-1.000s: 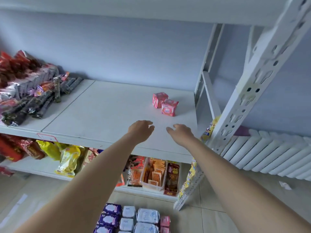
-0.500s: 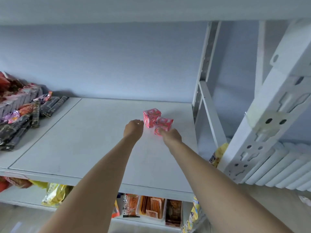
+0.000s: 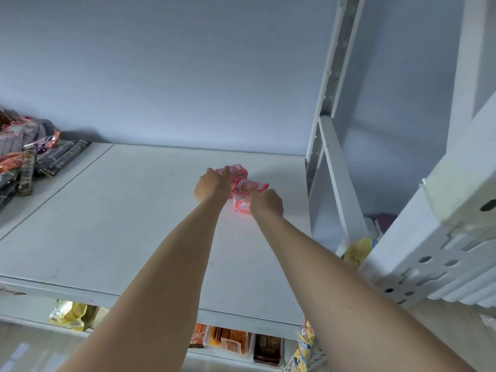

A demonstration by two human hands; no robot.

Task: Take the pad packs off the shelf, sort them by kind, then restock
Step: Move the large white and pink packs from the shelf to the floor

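Dark and red snack wrappers point(image 3: 24, 159) heaped at the far left edge of the frame, on the left panel of the white shelf point(image 3: 120, 224). Below the shelf's front lip, lower left, yellow bags point(image 3: 68, 314) on a lower tier. Centre frame, both bare arms reaching in from the bottom edge toward the rear right of the shelf board. Left hand point(image 3: 212, 186) curled around the rear pink pad pack point(image 3: 236, 173), fingers over its top, knuckles toward the camera. Just right of it and touching it, the front pink pad pack point(image 3: 243, 201), printed face toward the camera, gripped along its right side by the right hand point(image 3: 265, 201) with a fingertip on its top. Both packs resting on the shelf surface, close to the back wall. Lower centre, under the shelf, a clear tray of orange packets point(image 3: 230, 340) beside a dark brown packet point(image 3: 268, 350). Right of the hands, white perforated uprights point(image 3: 332, 84) and a diagonal brace; farther right, a yellow packet point(image 3: 358, 251) low behind the frame, and a thick white post point(image 3: 440, 253) filling the right edge.
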